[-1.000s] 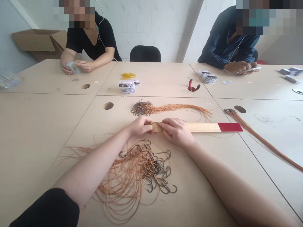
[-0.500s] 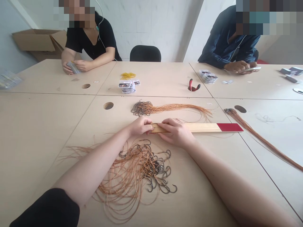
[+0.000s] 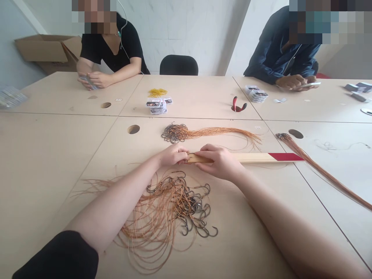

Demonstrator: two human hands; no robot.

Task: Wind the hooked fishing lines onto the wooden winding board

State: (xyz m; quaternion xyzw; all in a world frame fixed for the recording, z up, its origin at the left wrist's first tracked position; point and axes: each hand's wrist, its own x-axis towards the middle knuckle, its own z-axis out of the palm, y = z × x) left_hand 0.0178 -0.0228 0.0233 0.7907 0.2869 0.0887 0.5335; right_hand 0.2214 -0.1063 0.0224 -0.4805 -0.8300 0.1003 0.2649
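My left hand (image 3: 174, 155) is closed in a pinch at the left end of a long wooden strip (image 3: 252, 157), which has a dark red block at its right end. What sits between those fingertips is too small and hidden to make out. Close beside it, my right hand (image 3: 219, 161) grips the strip, fingers over the top and thumb at the near side. Below both hands lies a loose pile of dark fish hooks (image 3: 193, 207) tied to orange-brown lines (image 3: 148, 232). Beyond the strip rests a second bundle of hooks (image 3: 174, 133) with its lines stretched right.
Another hook-and-line bundle (image 3: 316, 164) runs down the right side. Farther back are stacked small boxes (image 3: 157, 104), yellow pieces (image 3: 157, 92) and red-handled pliers (image 3: 238, 105) in a table hole. Two people sit opposite, their hands (image 3: 100, 79) on small objects.
The wooden strip and my right hand have shifted slightly right, the strip's red end now reaching the right bundle. My left hand has barely moved. The left co-worker's hands have shifted a little.
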